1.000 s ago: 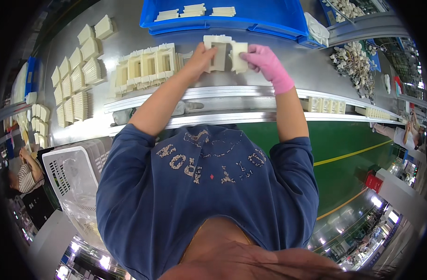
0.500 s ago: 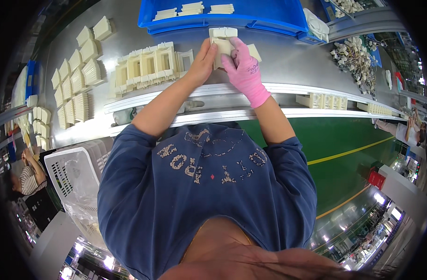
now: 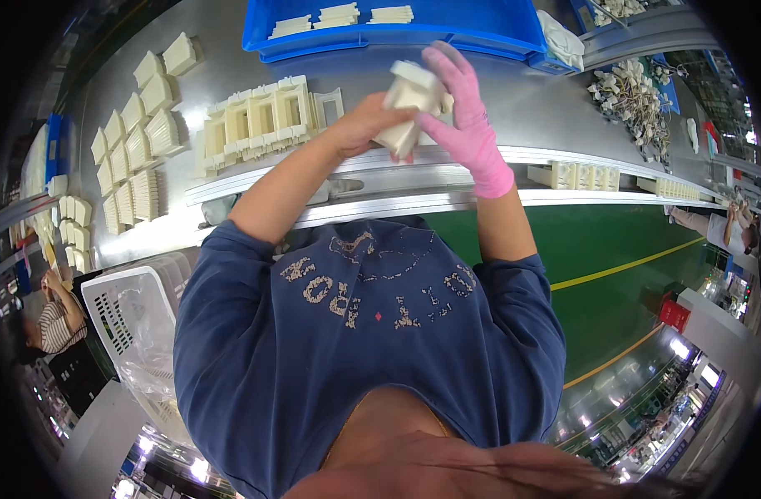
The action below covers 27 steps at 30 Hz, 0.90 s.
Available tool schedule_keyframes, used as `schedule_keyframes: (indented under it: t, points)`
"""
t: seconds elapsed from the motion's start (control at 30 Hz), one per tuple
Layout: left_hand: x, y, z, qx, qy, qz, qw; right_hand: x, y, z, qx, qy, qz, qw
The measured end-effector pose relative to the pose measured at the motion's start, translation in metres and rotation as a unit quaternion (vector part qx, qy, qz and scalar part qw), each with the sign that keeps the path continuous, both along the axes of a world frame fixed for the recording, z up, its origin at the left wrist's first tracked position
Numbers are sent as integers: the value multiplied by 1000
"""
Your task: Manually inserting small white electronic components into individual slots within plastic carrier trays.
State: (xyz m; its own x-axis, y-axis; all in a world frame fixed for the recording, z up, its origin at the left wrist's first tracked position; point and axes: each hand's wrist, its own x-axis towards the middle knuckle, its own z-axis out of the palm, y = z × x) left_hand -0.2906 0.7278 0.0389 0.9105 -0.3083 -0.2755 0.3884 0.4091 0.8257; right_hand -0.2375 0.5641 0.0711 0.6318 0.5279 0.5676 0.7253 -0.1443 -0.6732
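Observation:
My bare left hand is closed around a cream plastic housing, lifted above the metal bench and tilted. Beside it, my right hand wears a pink glove; its fingers are stretched out and apart. The right thumb is close to the housing's side, and I cannot tell whether it touches. Left of my hands stands a row of similar cream open-framed housings. At the near end of that row is a thin cream frame. Motion blurs the held housing a little.
Ribbed cream pieces lie in rows at the left. A blue bin with cream strips spans the back. Wired connectors are heaped at right. Metal rails edge the bench; a white basket stands below left. Other people sit at both sides.
The housing has tilted and turned in my left hand. My right hand has let go of it, moved slightly right and spread its fingers.

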Motion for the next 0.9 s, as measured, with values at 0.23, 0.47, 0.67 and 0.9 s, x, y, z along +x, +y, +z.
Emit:
schedule_keyframes:
  t: [0.23,0.47,0.67,0.9]
  points:
    - [36,38,-19,367,-229,-205,878,-14,-65,23,-318,237,-12,918]
    - [49,75,-71,752,-354,-314,459,-8,-108,-15,-485,-37,-321,812]
    - [57,66,-84,709,-398,-368,450,64,-42,-66,-485,66,-160,857]
    - [50,50,-46,705,-309,-44,636,92,8,-112,-626,134,-181,747]
